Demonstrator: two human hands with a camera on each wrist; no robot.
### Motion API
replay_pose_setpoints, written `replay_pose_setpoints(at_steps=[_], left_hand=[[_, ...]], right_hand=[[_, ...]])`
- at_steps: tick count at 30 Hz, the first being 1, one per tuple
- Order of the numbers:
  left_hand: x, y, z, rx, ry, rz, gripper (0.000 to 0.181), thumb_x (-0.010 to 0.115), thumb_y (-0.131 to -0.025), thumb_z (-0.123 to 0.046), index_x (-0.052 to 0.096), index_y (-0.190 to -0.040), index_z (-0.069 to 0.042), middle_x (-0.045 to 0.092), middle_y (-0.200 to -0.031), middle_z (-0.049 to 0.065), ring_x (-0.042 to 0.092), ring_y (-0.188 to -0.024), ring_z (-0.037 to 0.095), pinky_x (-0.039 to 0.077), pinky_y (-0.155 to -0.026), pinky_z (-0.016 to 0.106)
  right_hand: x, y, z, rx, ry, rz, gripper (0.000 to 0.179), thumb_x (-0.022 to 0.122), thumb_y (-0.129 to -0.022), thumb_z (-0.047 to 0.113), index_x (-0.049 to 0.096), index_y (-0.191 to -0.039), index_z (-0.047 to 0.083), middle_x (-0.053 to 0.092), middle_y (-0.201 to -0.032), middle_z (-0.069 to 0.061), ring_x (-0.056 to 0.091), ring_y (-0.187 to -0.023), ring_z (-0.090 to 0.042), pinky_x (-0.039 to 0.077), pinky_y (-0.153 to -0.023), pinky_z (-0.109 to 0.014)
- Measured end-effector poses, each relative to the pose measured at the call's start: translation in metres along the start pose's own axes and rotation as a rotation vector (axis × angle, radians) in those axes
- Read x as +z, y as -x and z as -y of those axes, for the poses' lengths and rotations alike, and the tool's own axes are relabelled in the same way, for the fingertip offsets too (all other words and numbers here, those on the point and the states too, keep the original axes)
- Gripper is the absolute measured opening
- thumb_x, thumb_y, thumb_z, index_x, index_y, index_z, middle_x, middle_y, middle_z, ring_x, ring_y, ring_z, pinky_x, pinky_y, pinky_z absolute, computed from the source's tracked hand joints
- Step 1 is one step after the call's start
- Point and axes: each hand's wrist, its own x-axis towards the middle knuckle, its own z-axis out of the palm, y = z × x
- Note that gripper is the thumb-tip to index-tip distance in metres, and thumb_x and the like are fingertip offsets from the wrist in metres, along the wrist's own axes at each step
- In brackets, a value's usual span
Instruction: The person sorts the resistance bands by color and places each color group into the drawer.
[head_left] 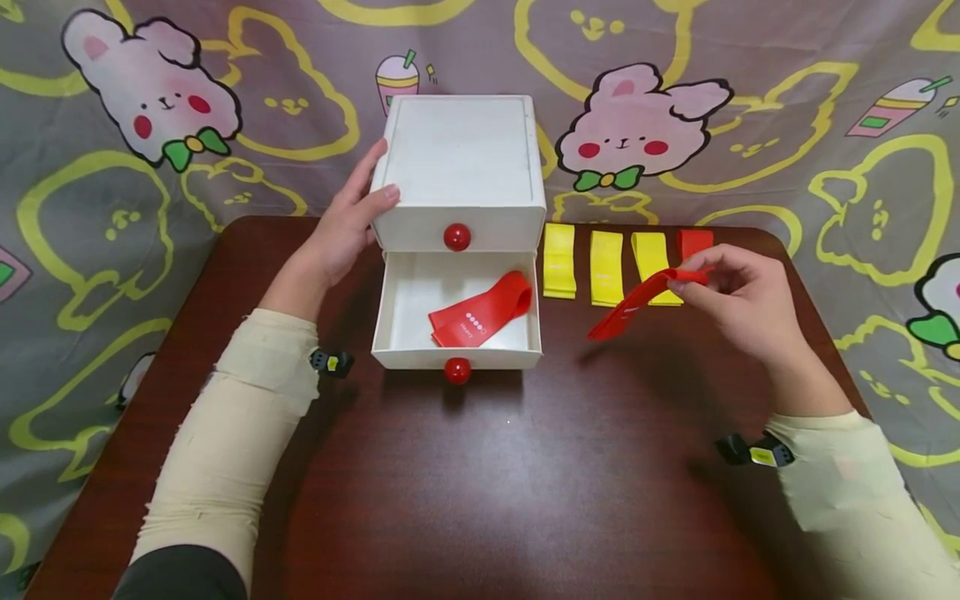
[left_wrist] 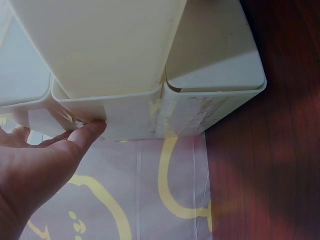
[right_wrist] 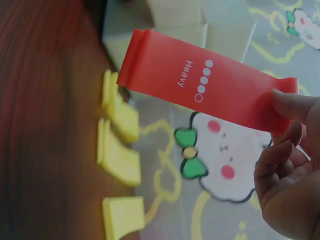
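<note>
My right hand (head_left: 742,300) pinches a folded red resistance band (head_left: 633,304) between thumb and fingers, in the air right of the drawer box. In the right wrist view, that band (right_wrist: 200,80) shows the word "Heavy" and a row of dots. My left hand (head_left: 348,208) rests against the left side of the white drawer box (head_left: 461,154), its thumb at the top edge. The lower drawer (head_left: 420,358) is pulled out, and another red resistance band (head_left: 476,317) lies folded inside it. The upper drawer (head_left: 408,227) is closed.
Three folded yellow resistance bands (head_left: 558,258) stand in a row right of the box, with one more red band (head_left: 695,242) at the row's end, partly behind my right hand. Both drawers have red ball knobs (head_left: 457,371). A patterned cloth (head_left: 285,100) hangs behind the dark table (head_left: 480,483).
</note>
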Motion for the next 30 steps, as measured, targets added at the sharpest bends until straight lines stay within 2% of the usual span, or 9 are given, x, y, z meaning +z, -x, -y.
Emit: replay_pose_setpoints(at_steps=[7, 12, 16, 19, 23, 25, 26, 30], left_hand=[[0.0, 0.0, -0.002, -0.009, -0.004, -0.003, 0.068, 0.053, -0.1, -0.042, 0.017, -0.158, -0.046, 0.017, -0.162, -0.009, 0.032, -0.14, 0.024, 0.031, -0.11, 0.056], [0.0, 0.001, -0.002, -0.009, -0.005, -0.003, 0.068, 0.053, -0.1, -0.042, 0.017, -0.158, -0.047, 0.017, -0.162, -0.009, 0.032, -0.14, 0.025, 0.031, -0.109, 0.056], [0.0, 0.0, -0.001, -0.004, -0.003, 0.0, 0.068, 0.053, -0.1, -0.042, 0.017, -0.158, -0.046, 0.018, -0.162, -0.009, 0.032, -0.14, 0.025, 0.031, -0.11, 0.056], [0.001, 0.0, 0.0, -0.001, 0.018, -0.001, 0.068, 0.053, -0.1, -0.041, 0.018, -0.158, -0.046, 0.018, -0.162, -0.008, 0.034, -0.138, 0.025, 0.031, -0.11, 0.056], [0.001, -0.001, 0.001, 0.003, 0.044, -0.004, 0.068, 0.054, -0.1, -0.04, 0.019, -0.158, -0.046, 0.019, -0.161, -0.008, 0.037, -0.136, 0.025, 0.033, -0.109, 0.055], [0.001, -0.001, 0.002, 0.005, 0.043, -0.005, 0.068, 0.054, -0.1, -0.04, 0.019, -0.158, -0.046, 0.019, -0.161, -0.008, 0.036, -0.136, 0.025, 0.032, -0.109, 0.055], [0.001, -0.001, 0.002, 0.004, 0.042, -0.005, 0.068, 0.054, -0.1, -0.04, 0.019, -0.158, -0.046, 0.019, -0.161, -0.008, 0.036, -0.136, 0.025, 0.032, -0.109, 0.056], [0.0, -0.001, 0.002, 0.0, 0.04, -0.004, 0.068, 0.054, -0.1, -0.04, 0.019, -0.158, -0.046, 0.018, -0.162, -0.007, 0.033, -0.138, 0.025, 0.031, -0.11, 0.056]], right_hand=[[0.007, -0.007, 0.029, -0.011, -0.151, -0.009, 0.017, 0.074, -0.088, -0.001, 0.07, -0.104, -0.005, 0.065, -0.082, -0.01, 0.054, -0.06, -0.021, 0.05, -0.056, -0.022], [0.015, -0.015, 0.049, -0.061, -0.367, -0.003, 0.017, 0.073, -0.086, -0.005, 0.069, -0.103, -0.009, 0.065, -0.083, -0.015, 0.048, -0.054, -0.021, 0.046, -0.049, -0.022], [0.025, -0.023, 0.068, -0.112, -0.494, 0.006, 0.017, 0.073, -0.084, -0.009, 0.069, -0.101, -0.011, 0.068, -0.091, -0.016, 0.055, -0.061, -0.023, 0.051, -0.058, -0.02], [0.034, -0.028, 0.084, -0.142, -0.52, 0.015, 0.017, 0.072, -0.084, -0.009, 0.069, -0.101, -0.011, 0.069, -0.097, -0.016, 0.064, -0.074, -0.026, 0.055, -0.072, -0.023], [0.05, -0.034, 0.102, -0.172, -0.527, 0.054, 0.018, 0.072, -0.085, -0.008, 0.07, -0.102, -0.009, 0.07, -0.103, -0.017, 0.068, -0.075, -0.028, 0.056, -0.071, -0.027], [0.059, -0.034, 0.108, -0.184, -0.514, 0.082, 0.018, 0.072, -0.086, -0.007, 0.069, -0.103, -0.008, 0.069, -0.104, -0.017, 0.066, -0.069, -0.029, 0.056, -0.068, -0.027], [0.064, -0.034, 0.111, -0.184, -0.498, 0.097, 0.017, 0.071, -0.087, -0.005, 0.069, -0.104, -0.007, 0.069, -0.105, -0.017, 0.065, -0.065, -0.03, 0.056, -0.063, -0.028], [0.089, -0.033, 0.118, -0.199, -0.395, 0.133, 0.016, 0.072, -0.089, 0.002, 0.07, -0.104, -0.001, 0.069, -0.104, -0.01, 0.062, -0.063, -0.029, 0.056, -0.061, -0.03]])
